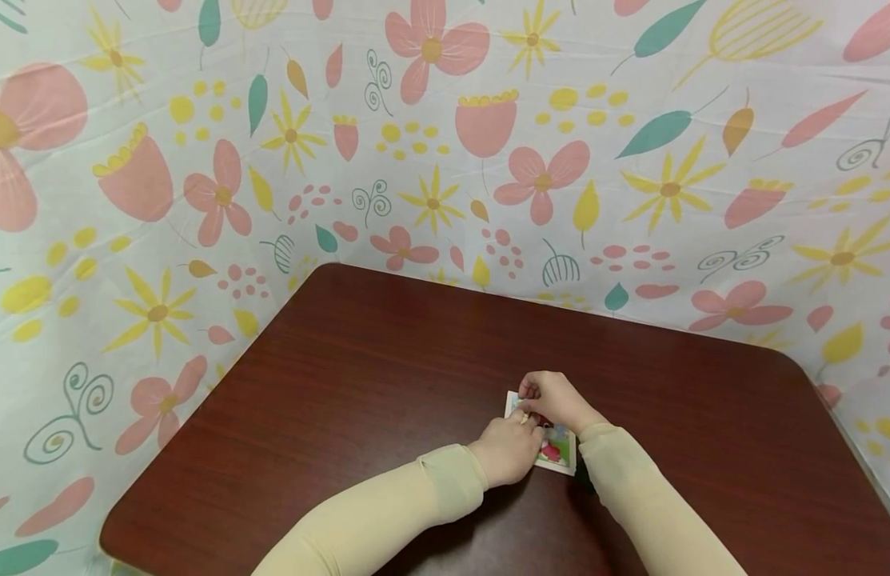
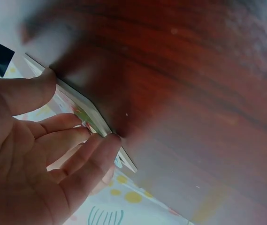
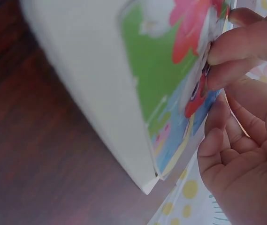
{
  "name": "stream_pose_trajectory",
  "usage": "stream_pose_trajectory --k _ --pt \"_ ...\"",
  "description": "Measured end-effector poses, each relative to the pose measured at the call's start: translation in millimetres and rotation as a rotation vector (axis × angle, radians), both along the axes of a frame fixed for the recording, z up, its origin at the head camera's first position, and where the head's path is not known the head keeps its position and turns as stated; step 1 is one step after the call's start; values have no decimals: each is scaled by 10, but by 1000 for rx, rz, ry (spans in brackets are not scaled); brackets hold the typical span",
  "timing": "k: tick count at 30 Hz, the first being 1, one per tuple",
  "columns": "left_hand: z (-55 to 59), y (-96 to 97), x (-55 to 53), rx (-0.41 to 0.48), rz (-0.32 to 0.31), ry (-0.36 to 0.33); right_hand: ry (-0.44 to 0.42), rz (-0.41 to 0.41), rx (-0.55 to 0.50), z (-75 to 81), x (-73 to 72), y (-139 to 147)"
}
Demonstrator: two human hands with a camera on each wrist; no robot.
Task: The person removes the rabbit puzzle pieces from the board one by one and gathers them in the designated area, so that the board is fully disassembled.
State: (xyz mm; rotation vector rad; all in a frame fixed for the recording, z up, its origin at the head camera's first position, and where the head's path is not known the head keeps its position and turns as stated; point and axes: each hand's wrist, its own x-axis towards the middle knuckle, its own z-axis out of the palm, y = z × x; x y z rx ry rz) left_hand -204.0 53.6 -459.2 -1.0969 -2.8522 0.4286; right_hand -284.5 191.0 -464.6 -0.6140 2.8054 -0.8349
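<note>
The left hand (image 1: 512, 450) grips the edges of a small picture board (image 1: 560, 448); the right hand (image 1: 555, 400) bends over its far end, whether pinching anything I cannot tell. The board lies on a brown table (image 1: 387, 360), beside flowered cloth (image 1: 430, 176).

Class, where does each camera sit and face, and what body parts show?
Head: worn on the head, facing forward-down at the dark-red wooden table; left hand, right hand, pale-yellow sleeves.
Left wrist: worn there, facing the white-edged rectangular picture board; left hand.
Right wrist: worn there, facing the board's printed surface; right hand.
Both wrist views share board and table.
</note>
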Motion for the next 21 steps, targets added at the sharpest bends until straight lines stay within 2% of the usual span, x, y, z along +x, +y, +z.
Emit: stream_pose_trajectory --k 9,16,21 --pt "0 26 -23 -25 7 -22 -9 -3 11 -15 -14 5" --pt "-14 20 -44 -39 36 -54 -44 -7 -25 -36 -29 11" --pt "-22 29 -46 -38 34 -50 -21 -8 -41 -58 -34 31"
